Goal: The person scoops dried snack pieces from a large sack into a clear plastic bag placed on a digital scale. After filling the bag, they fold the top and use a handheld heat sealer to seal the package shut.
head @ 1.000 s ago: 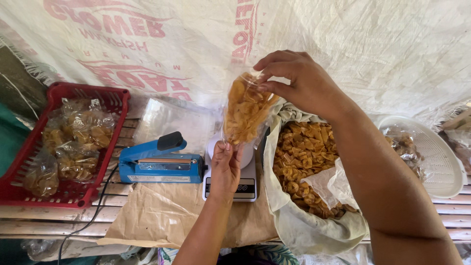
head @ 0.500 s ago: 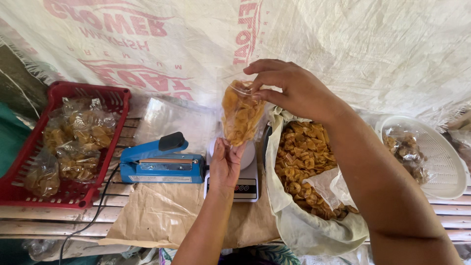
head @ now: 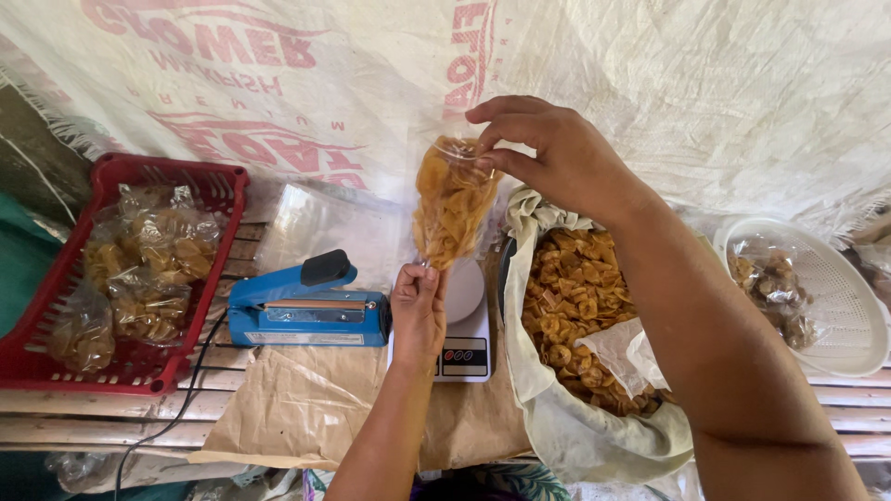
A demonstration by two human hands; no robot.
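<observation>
Both hands grip a clear bag of banana chips (head: 452,199): left hand (head: 419,311) below, right hand (head: 557,158) on top. The bag half hides the white scale (head: 467,343) beneath.

Bright, soft daylight, pretty sharp overall

white woven tarp (head: 650,102) glows from behind; shadows faint; wide-angle bend at edges; near forearm slightly soft

Sealer (head: 302,311) left, chip sack (head: 594,371) right of scale (head: 464,339).
</observation>
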